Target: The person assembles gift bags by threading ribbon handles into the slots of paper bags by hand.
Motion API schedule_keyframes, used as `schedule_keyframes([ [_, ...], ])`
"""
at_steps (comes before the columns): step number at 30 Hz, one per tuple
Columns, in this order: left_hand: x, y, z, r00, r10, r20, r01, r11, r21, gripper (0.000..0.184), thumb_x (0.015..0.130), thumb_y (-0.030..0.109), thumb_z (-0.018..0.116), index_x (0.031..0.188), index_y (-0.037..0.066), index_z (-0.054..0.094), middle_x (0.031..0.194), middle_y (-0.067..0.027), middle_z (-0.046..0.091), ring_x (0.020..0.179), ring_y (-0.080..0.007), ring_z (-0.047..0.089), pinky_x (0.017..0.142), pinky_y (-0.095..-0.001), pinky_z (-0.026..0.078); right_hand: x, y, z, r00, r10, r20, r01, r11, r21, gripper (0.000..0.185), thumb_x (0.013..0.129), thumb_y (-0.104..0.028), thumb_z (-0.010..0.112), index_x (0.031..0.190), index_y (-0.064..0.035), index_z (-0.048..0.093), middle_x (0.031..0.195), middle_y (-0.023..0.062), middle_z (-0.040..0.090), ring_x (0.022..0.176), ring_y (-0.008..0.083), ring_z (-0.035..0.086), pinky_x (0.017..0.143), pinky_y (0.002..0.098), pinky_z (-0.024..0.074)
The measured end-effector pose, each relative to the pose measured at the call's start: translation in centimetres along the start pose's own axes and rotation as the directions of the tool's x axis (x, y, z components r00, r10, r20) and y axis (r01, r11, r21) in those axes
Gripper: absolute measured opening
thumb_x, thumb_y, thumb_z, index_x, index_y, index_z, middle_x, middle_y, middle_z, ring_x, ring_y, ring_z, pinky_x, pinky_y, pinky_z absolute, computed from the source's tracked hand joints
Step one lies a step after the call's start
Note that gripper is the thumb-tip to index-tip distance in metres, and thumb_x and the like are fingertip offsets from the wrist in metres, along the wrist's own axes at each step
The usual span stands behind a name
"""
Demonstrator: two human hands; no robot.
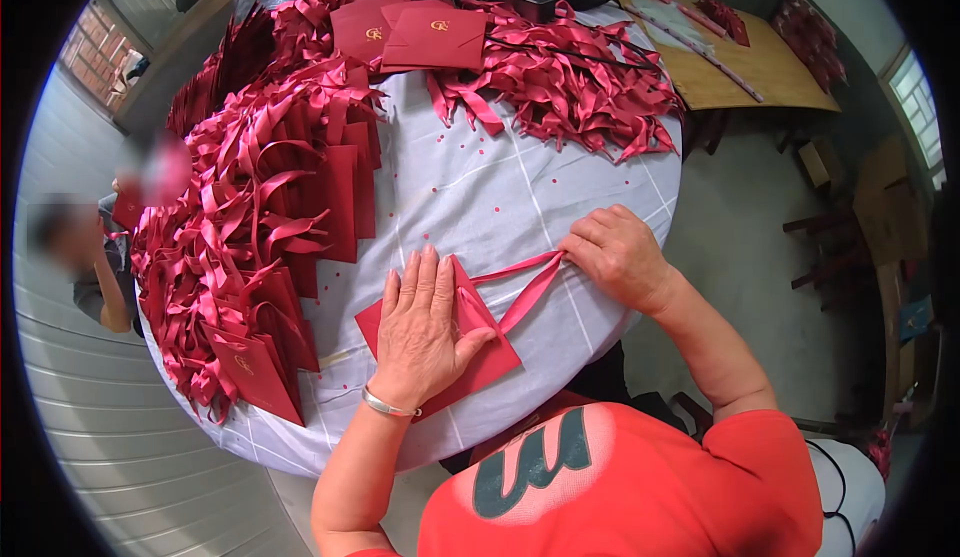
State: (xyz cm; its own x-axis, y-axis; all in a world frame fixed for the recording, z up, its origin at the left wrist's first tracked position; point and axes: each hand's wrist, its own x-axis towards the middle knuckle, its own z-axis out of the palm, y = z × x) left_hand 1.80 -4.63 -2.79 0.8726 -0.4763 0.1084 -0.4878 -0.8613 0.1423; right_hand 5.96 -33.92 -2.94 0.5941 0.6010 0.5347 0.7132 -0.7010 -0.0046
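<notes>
A red card or flat bag (pixel 494 357) lies on the white-clothed round table (pixel 480 197) near the front edge. My left hand (pixel 420 312), with a silver bangle at the wrist, lies flat on it, fingers stretched out. To the right, my right hand (pixel 612 252) has its fingers closed on the end of a pink-red ribbon (pixel 530 292), which runs taut from the red piece. Part of the red piece is hidden beneath my left hand.
Many red bags with ribbons (pixel 270 197) stand along the table's left side. Loose ribbons (pixel 590 87) and gold-marked red pieces (pixel 433 37) lie at the back. Another person (pixel 95 257) is at the far left. A wooden table (pixel 740 57) stands back right.
</notes>
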Motion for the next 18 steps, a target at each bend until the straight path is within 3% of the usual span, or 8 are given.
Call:
schedule_keyframes([
  [6, -0.4, -0.8, 0.5, 0.993, 0.058, -0.107, -0.068, 0.994, -0.09, 0.109, 0.075, 0.07, 0.064, 0.147, -0.007, 0.033, 0.153, -0.0302, 0.03, 0.146, -0.0415, 0.026, 0.119, -0.0542, 0.015, 0.6, -1.0, -1.4, 0.993, 0.112, 0.032, -0.116, 0.977, 0.176, 0.011, 0.076, -0.011, 0.07, 0.084, -0.0067, 0.063, 0.081, 0.0071, 0.061, 0.079, 0.0265, 0.062, 0.071, 0.038, 0.0491],
  [7, -0.6, -1.1, 0.6, 0.983, 0.088, -0.162, -0.108, 0.987, -0.117, 0.107, 0.075, 0.064, 0.069, 0.147, -0.007, 0.033, 0.154, -0.0317, 0.028, 0.147, -0.043, 0.023, 0.119, -0.0559, 0.013, 0.8, -1.5, -2.1, 0.975, 0.207, 0.079, -0.221, 0.914, 0.341, 0.009, 0.08, -0.008, 0.07, 0.083, -0.0032, 0.063, 0.079, 0.0095, 0.062, 0.076, 0.0291, 0.063, 0.068, 0.0386, 0.0506],
  [9, -1.0, -0.5, -2.0, 0.963, 0.118, -0.242, -0.157, 0.976, -0.149, 0.106, 0.076, 0.057, 0.074, 0.148, -0.007, 0.03, 0.155, -0.0318, 0.024, 0.148, -0.0435, 0.019, 0.121, -0.054, 0.009, 1.9, -2.6, -4.5, 0.914, 0.284, 0.29, -0.403, 0.727, 0.556, 0.007, 0.086, -0.005, 0.067, 0.089, 0.001, 0.066, 0.079, 0.0092, 0.066, 0.07, 0.0228, 0.065, 0.065, 0.0337, 0.0517],
  [11, -2.1, 0.8, -4.6, 0.968, 0.118, -0.223, -0.167, 0.962, -0.215, 0.119, 0.067, 0.065, 0.077, 0.146, -0.011, 0.03, 0.151, -0.0385, 0.024, 0.145, -0.0499, 0.02, 0.119, -0.0578, 0.01, 3.5, -4.0, -6.7, 0.792, 0.313, 0.524, -0.611, 0.393, 0.687, 0.01, 0.09, -0.003, 0.063, 0.096, 0.0041, 0.068, 0.083, 0.0082, 0.07, 0.069, 0.0133, 0.066, 0.066, 0.0273, 0.0526],
  [12, -2.9, 1.6, -5.9, 0.975, 0.114, -0.191, -0.154, 0.965, -0.211, 0.122, 0.065, 0.066, 0.078, 0.145, -0.012, 0.029, 0.149, -0.0403, 0.025, 0.143, -0.0517, 0.022, 0.118, -0.0587, 0.012, 3.5, -4.2, -6.4, 0.768, 0.282, 0.576, -0.632, 0.181, 0.754, 0.013, 0.094, -0.005, 0.063, 0.101, 0.0051, 0.068, 0.09, 0.0083, 0.072, 0.074, 0.01, 0.067, 0.069, 0.0246, 0.054],
  [13, -3.7, 2.7, -6.9, 0.981, 0.117, -0.157, -0.151, 0.964, -0.221, 0.125, 0.063, 0.067, 0.079, 0.145, -0.013, 0.029, 0.147, -0.042, 0.025, 0.142, -0.0535, 0.023, 0.117, -0.0596, 0.014, 3.9, -4.8, -6.8, 0.774, 0.279, 0.569, -0.626, 0.193, 0.756, 0.013, 0.094, -0.005, 0.063, 0.101, 0.0051, 0.068, 0.09, 0.0083, 0.072, 0.074, 0.01, 0.067, 0.069, 0.0246, 0.054],
  [16, -5.8, 5.2, -6.3, 0.991, 0.046, -0.123, -0.071, 0.976, -0.206, 0.122, 0.059, 0.056, 0.085, 0.143, -0.014, 0.031, 0.147, -0.04, 0.029, 0.14, -0.053, 0.028, 0.117, -0.0588, 0.018, 5.4, -7.1, -8.6, 0.79, 0.178, 0.587, -0.546, -0.232, 0.805, 0.016, 0.096, -0.007, 0.064, 0.104, 0.0065, 0.067, 0.091, 0.01, 0.071, 0.077, 0.0136, 0.068, 0.072, 0.0255, 0.0555],
  [18, -6.6, 5.4, -4.6, 0.933, 0.049, -0.358, -0.111, 0.982, -0.156, 0.086, 0.077, 0.031, 0.077, 0.14, -0.013, 0.039, 0.139, -0.0353, 0.045, 0.131, -0.0468, 0.046, 0.112, -0.0539, 0.032, 5.9, -8.5, -9.6, 0.84, 0.135, 0.526, -0.482, -0.262, 0.836, 0.015, 0.095, -0.005, 0.065, 0.103, 0.0069, 0.067, 0.091, 0.0105, 0.071, 0.079, 0.014, 0.068, 0.073, 0.0264, 0.0558],
])
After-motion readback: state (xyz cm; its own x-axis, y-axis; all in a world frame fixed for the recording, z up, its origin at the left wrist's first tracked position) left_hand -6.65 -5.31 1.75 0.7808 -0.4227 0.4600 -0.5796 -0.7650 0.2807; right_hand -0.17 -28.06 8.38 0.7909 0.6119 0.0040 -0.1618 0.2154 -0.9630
